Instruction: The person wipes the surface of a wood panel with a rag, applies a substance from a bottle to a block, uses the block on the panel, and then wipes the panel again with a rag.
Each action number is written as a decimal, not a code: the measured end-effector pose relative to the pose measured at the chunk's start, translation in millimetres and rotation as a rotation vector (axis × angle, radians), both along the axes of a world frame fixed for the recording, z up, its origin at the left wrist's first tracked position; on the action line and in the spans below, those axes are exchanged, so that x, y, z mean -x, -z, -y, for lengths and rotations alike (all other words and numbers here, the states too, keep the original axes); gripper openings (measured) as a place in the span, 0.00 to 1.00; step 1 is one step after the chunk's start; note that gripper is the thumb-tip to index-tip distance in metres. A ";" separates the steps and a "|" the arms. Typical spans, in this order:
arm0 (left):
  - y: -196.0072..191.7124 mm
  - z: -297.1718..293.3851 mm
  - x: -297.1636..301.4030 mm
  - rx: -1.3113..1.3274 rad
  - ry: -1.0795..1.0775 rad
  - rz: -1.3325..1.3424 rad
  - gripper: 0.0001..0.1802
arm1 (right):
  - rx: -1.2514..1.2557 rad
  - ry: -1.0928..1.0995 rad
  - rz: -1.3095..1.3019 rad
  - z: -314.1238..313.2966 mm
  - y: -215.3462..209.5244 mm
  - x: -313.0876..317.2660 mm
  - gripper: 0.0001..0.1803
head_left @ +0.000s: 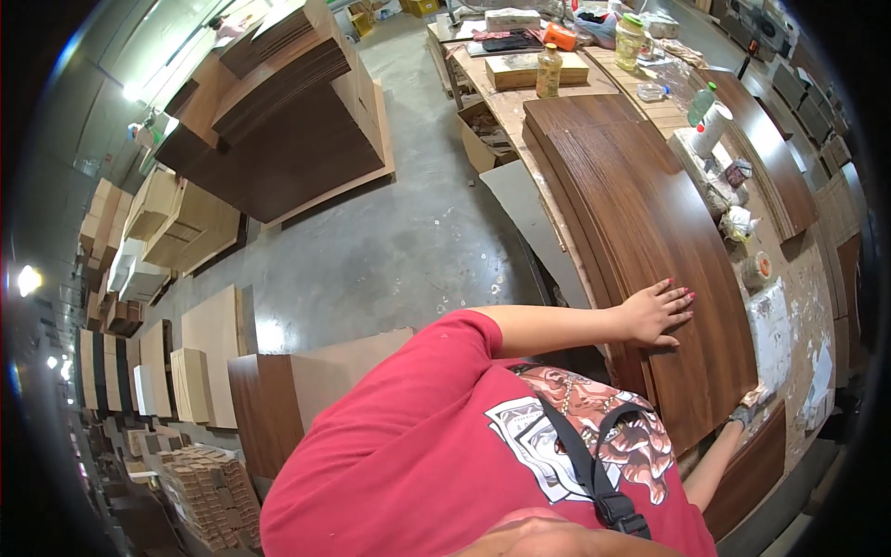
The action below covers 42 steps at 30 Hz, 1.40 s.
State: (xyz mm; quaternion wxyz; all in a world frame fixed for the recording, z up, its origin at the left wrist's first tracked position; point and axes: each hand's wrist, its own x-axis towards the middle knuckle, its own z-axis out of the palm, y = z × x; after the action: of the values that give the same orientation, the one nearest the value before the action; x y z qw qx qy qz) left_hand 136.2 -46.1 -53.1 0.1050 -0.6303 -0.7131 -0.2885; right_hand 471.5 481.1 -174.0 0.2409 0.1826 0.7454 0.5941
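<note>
My left hand [657, 314] lies flat with fingers spread on the top of a dark brown wood-grain panel [640, 213]. This long panel lies on a stack of similar panels on the workbench. At the panel's near right corner is my right hand [741, 415], small in view and partly hidden behind the edge. Its fingers look closed round something pale that I cannot make out. Beside that hand, below the corner, another dark brown panel [747, 469] shows. A white paint-marked block [768, 334] stands along the panel's right side.
Along the bench [807, 306] stand a tape roll [756, 269], a white cylinder [713, 128] and a green bottle [703, 104]. An amber bottle [548, 71] and a lidded jar [629, 43] are at the far end. Stacked brown boards [288, 139] rise from the floor [371, 241] at left.
</note>
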 end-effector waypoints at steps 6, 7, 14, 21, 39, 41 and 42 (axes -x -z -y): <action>8.3 30.6 22.3 0.127 -0.119 0.034 0.39 | 1.220 0.275 -1.826 102.1 -7.1 77.6 0.24; 0.2 27.4 25.4 0.147 -0.120 0.042 0.39 | 1.249 0.192 -1.906 107.5 -21.8 86.0 0.24; -38.2 -20.4 21.2 0.096 -0.027 -0.002 0.38 | 2.113 0.215 -1.800 29.4 -34.2 87.0 0.27; -25.2 3.7 24.2 0.186 -0.100 0.033 0.39 | 1.327 0.055 -1.473 189.7 -39.0 86.9 0.31; -42.9 -5.1 32.3 0.247 -0.075 0.032 0.39 | 1.185 0.073 -1.593 78.7 -3.0 133.3 0.31; -36.6 1.6 30.1 0.268 -0.132 0.017 0.39 | 1.501 0.155 -1.664 128.3 -14.9 118.3 0.31; -36.3 1.5 30.8 0.258 -0.128 0.040 0.39 | 1.383 0.100 -1.604 152.5 -20.6 105.9 0.31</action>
State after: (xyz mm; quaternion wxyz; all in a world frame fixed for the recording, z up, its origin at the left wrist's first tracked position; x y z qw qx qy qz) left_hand 105.4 -47.6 -16.8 0.0272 -0.5859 -0.7850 -0.1994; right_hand 365.6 328.7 -153.5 -0.2458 0.3751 0.8539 -0.2642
